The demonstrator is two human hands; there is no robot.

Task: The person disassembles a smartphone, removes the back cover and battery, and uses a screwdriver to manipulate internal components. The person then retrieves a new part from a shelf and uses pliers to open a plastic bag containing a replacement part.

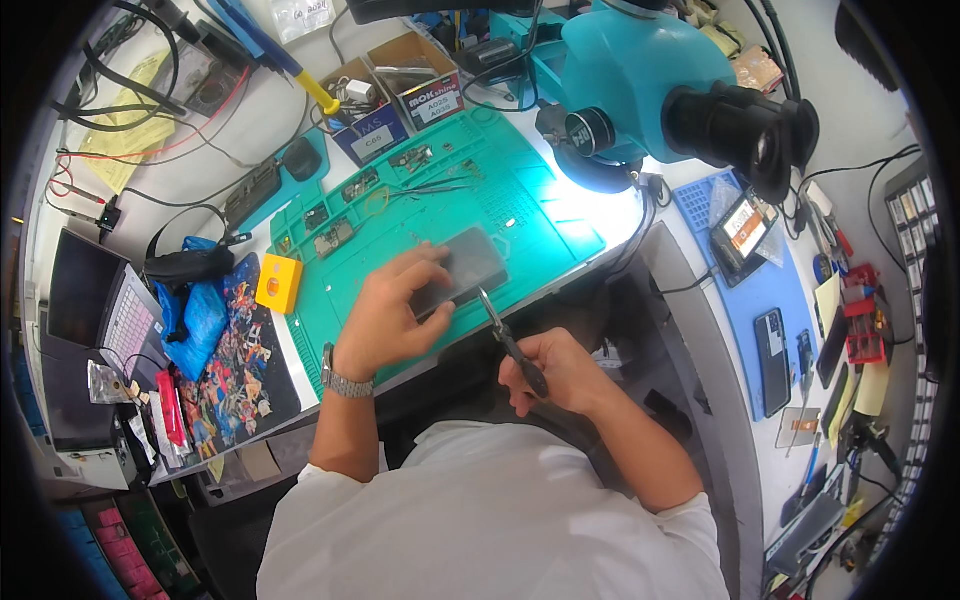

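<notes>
On the green work mat [350, 275], a dark, flat slab shaped like a phone [474, 262] lies near the front edge, its top grey and dull. My left hand [395, 305], with a metal watch at the wrist, grips its left side between thumb and curled fingers. From the right, my right hand [560, 370] is closed round a black-handled tool that looks like slim pliers [515, 350]. The tool's silver tip meets or nearly touches the slab's near edge; whether they are in contact I cannot tell.
A teal microscope [625, 85] with black eyepieces stands at the back right over a bright light. Small circuit boards [335, 237] and tweezers lie in the mat's far part. A yellow box [279, 283] sits left; a phone [771, 362] rests on the right-hand blue mat.
</notes>
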